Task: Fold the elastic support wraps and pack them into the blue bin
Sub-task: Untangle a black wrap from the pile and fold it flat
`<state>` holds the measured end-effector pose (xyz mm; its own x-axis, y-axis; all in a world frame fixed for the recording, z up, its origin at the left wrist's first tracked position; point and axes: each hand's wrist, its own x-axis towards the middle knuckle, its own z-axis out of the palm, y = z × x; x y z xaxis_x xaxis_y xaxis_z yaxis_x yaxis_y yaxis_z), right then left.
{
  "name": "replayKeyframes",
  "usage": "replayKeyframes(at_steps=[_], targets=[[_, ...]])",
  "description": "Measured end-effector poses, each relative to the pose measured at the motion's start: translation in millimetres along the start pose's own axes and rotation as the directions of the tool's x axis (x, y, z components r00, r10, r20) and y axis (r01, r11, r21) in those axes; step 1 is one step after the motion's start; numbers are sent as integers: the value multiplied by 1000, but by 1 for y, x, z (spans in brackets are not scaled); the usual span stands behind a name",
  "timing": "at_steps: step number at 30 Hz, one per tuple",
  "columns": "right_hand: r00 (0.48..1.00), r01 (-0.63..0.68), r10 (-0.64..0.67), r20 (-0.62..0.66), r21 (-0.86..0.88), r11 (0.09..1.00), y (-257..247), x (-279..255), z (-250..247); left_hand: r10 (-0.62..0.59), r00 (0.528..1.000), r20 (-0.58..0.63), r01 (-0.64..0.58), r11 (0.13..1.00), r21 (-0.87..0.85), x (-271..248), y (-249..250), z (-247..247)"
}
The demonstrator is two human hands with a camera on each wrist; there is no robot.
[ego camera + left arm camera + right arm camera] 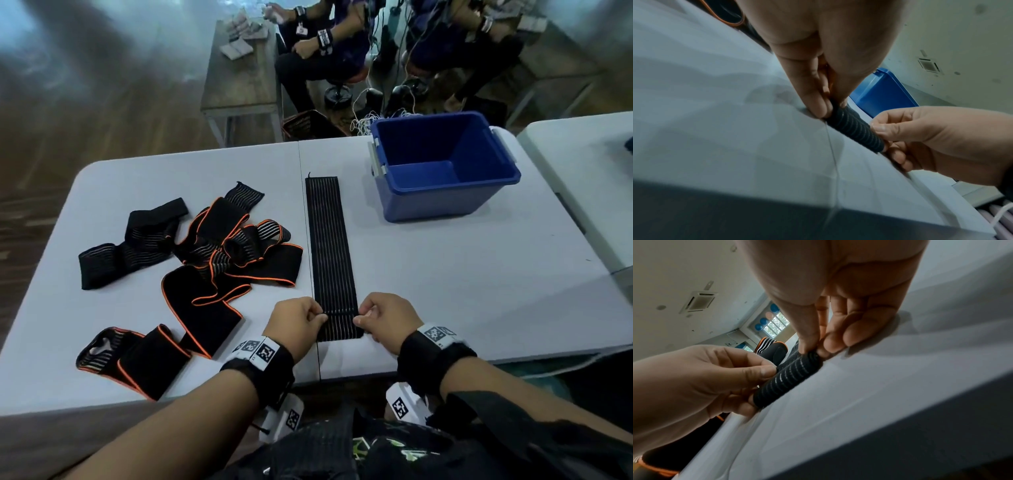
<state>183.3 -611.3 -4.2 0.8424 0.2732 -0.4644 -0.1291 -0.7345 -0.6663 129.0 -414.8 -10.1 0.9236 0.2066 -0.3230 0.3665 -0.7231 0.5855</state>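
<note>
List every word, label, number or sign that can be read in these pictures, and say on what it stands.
No readable words or numbers.
Left wrist band: black-and-white square code tags, patterns only.
Right wrist band: the same kind of tags, no letters.
Blue bin and the laid-out wrap: no visible label.
White tag on a far person's wrist: too blurred.

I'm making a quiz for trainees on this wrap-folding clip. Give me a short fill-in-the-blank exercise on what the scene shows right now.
1. Both the left hand and the right hand pinch the near end of the long ribbed wrap, which lies stretched out on the ______.
2. The blue bin holds ______ wraps so far.
3. The pile of unfolded wraps lies on the person's ______ side.
4. Several wraps in the pile have trim of the colour ______.

Missing words: table; no; left; orange
</note>
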Motion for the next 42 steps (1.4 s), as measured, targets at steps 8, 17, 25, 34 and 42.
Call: replayKeyframes(at_steps=[8, 17, 25, 34, 42], targets=[[996, 84, -78, 35, -213, 973, -11, 1, 6, 221, 975, 31, -223, 969, 111, 4, -3, -3], [964, 263, -237, 119, -537, 801, -19, -4, 11, 291, 954, 70, -299, 944, 139, 5, -8, -5], [927, 368, -321, 195, -641, 674, -12, -15, 9, 380, 923, 56, -381, 891, 247, -7, -23, 1], [944, 331, -299, 141, -397, 856, -14, -9, 0, 396, 914, 87, -405, 876, 261, -7, -21, -4], [996, 40, -46, -78, -69, 997, -18, 9, 4, -58, 997, -52, 44, 970, -238, 6, -7, -10]])
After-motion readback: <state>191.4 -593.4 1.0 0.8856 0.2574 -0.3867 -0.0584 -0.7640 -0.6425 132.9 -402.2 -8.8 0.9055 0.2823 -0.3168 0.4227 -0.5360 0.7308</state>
